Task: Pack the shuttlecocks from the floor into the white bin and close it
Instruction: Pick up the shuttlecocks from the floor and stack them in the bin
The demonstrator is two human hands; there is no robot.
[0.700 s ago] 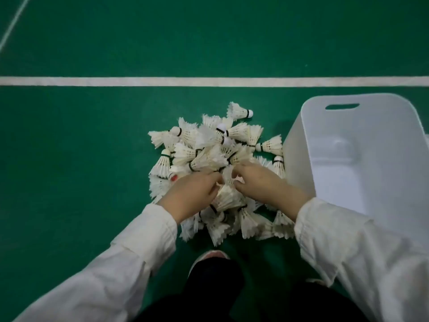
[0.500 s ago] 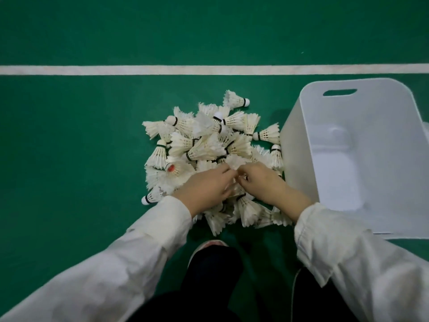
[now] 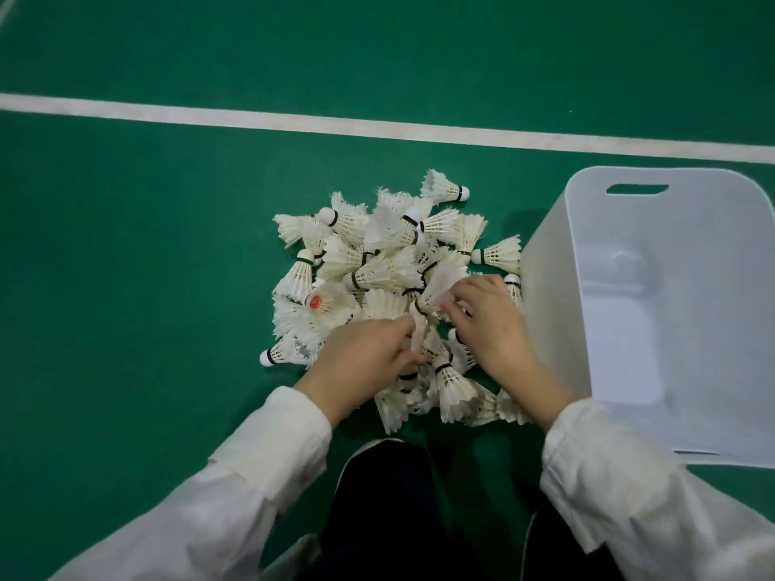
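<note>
A heap of several white feather shuttlecocks (image 3: pixel 377 262) lies on the green floor in front of me; one of them has a red cork (image 3: pixel 315 302). The white bin (image 3: pixel 654 329) stands open just right of the heap, with a handle slot in its far wall and nothing visible inside. My left hand (image 3: pixel 365 358) rests on the near side of the heap, fingers closed around a shuttlecock. My right hand (image 3: pixel 486 325) grips another shuttlecock (image 3: pixel 440 287) by its cork end, feathers pointing up and away. No lid is in view.
A white court line (image 3: pixel 377 130) crosses the floor beyond the heap. My dark trousers and a shoe tip (image 3: pixel 377 450) sit just below the pile. Bare green floor spreads to the left and beyond the line.
Both hands have shifted slightly apart within the pile. My right hand has lifted a shuttlecock upward out of the heap. The view has tilted a little.
</note>
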